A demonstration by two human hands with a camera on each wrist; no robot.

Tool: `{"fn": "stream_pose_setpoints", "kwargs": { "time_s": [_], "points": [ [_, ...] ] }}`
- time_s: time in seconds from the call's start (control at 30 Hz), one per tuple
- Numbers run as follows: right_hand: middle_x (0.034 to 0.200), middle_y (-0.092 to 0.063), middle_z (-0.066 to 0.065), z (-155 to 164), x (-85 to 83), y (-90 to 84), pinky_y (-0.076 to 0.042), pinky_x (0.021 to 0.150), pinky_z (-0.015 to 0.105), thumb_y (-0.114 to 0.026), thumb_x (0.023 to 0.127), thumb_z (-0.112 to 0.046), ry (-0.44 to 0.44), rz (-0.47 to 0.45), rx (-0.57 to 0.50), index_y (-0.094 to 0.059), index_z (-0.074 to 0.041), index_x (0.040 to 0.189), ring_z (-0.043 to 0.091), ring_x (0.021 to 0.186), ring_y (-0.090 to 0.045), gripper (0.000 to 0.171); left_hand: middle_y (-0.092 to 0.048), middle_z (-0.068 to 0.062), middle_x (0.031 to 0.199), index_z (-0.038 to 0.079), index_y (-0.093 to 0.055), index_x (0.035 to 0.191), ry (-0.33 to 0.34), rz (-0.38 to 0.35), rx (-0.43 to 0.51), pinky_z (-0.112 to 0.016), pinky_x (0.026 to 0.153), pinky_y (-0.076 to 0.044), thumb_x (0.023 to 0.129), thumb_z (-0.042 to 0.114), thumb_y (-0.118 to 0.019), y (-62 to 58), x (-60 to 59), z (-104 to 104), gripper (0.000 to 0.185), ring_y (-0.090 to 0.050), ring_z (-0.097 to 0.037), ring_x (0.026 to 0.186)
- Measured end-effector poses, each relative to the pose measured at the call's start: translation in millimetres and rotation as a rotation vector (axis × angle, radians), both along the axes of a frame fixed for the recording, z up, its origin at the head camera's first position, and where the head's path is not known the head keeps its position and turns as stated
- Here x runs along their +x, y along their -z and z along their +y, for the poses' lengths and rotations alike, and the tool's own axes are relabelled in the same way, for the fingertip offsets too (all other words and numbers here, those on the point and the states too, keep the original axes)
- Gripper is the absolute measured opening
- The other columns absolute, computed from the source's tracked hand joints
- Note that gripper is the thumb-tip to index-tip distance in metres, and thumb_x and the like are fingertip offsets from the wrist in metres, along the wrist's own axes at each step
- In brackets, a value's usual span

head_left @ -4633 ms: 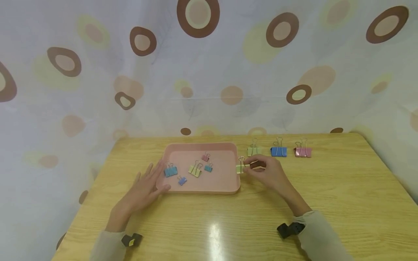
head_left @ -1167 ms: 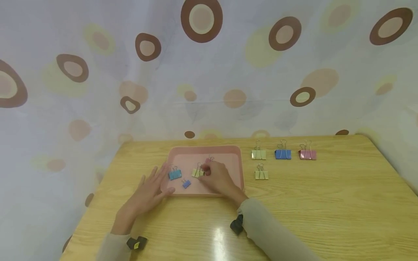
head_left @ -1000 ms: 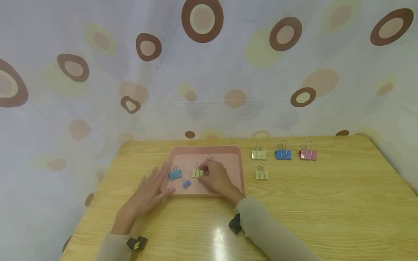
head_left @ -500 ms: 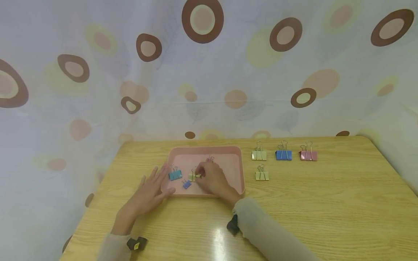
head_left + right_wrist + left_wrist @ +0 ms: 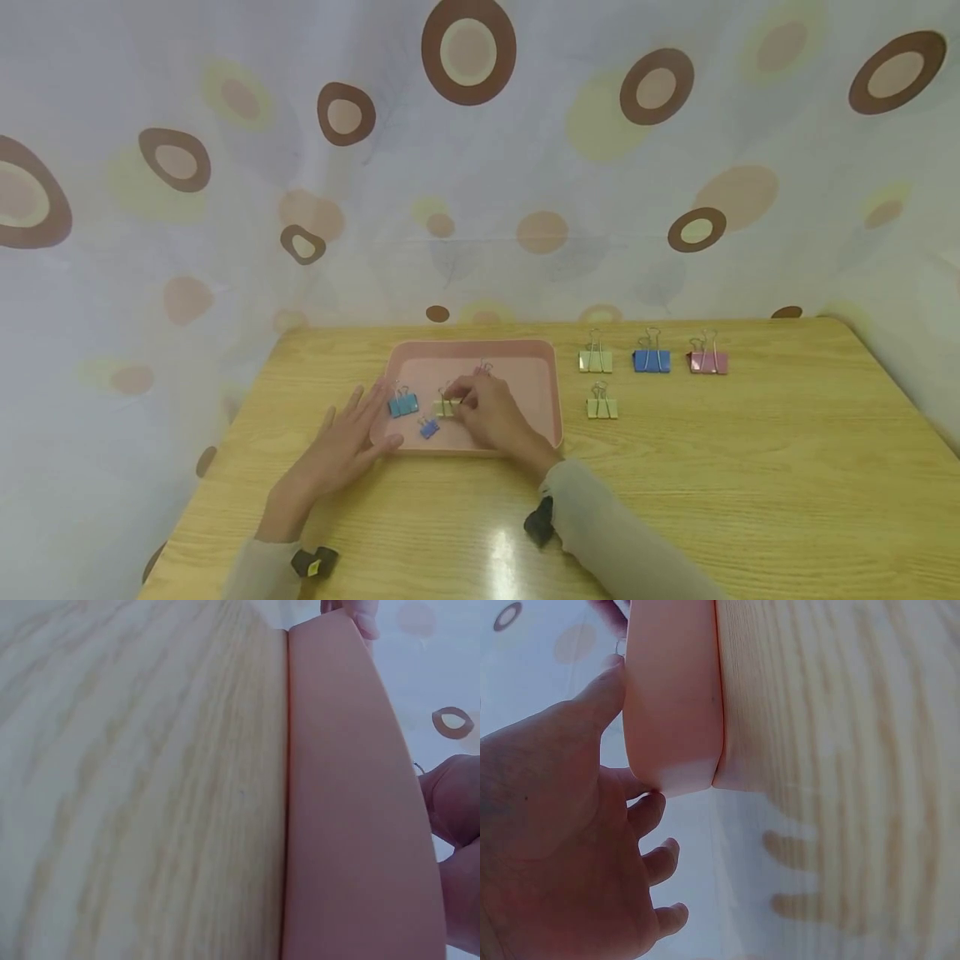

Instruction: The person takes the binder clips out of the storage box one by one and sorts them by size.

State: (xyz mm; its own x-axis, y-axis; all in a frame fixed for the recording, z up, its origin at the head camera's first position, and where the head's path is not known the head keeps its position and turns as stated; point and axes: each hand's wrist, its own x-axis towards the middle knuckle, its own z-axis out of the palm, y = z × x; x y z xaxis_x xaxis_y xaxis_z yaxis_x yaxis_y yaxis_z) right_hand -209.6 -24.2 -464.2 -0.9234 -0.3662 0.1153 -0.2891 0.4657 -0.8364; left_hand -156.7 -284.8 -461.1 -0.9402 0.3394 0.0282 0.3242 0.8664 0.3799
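Note:
In the head view, a pink tray [image 5: 480, 452] stands on the wooden table, holding several binder clips. My right hand [image 5: 497, 419] reaches into it and pinches the right end of a yellow binder clip [image 5: 444, 408] between thumb and fingers. Left of that lie a teal clip [image 5: 403, 406] and a small blue clip [image 5: 429, 429]. A small pink clip [image 5: 482, 370] shows partly behind the right hand. My left hand [image 5: 336, 454] rests against the tray's left side with fingers spread. In the right wrist view the tray wall [image 5: 352, 795] hides the clips.
Right of the tray, a light green clip [image 5: 596, 362], a blue clip [image 5: 652, 361] and a pink clip [image 5: 708, 362] stand in a row. A yellow clip [image 5: 602, 409] sits in front of the green one. A patterned curtain [image 5: 540, 167] hangs behind the table.
My right hand has set one yellow binder clip on the table below the green one, then moved left into the tray. The second yellow clip has shifted slightly and straightened. My left hand stays put.

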Motion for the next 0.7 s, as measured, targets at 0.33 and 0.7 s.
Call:
{"fn": "stream_pose_setpoints", "kwargs": {
  "time_s": [0.33,0.7],
  "points": [
    [0.105,-0.071,-0.001,9.7,1.6,-4.4,-0.058,0.087,0.033,-0.073,0.087,-0.002,0.004,-0.012,-0.058,-0.079,-0.013,0.099,0.016,0.095,-0.068,0.017,-0.016,-0.009,0.171,0.011,-0.022,0.165,-0.001,0.002,-0.006,-0.076,0.115,-0.01,0.104,0.052,-0.053,-1.2,0.2,1.0,0.08,-0.013,-0.047,0.154],
    [0.103,-0.072,0.001,24.8,12.8,-18.9,-0.059,0.083,0.032,-0.082,0.086,-0.007,-0.009,0.006,-0.188,-0.08,-0.011,0.097,0.02,0.088,-0.073,0.012,-0.016,-0.009,0.171,0.011,-0.022,0.165,-0.002,0.009,-0.018,-0.075,0.115,-0.01,0.104,0.052,-0.053,-1.6,1.0,1.1,0.08,-0.014,-0.047,0.153]
  ]
}}
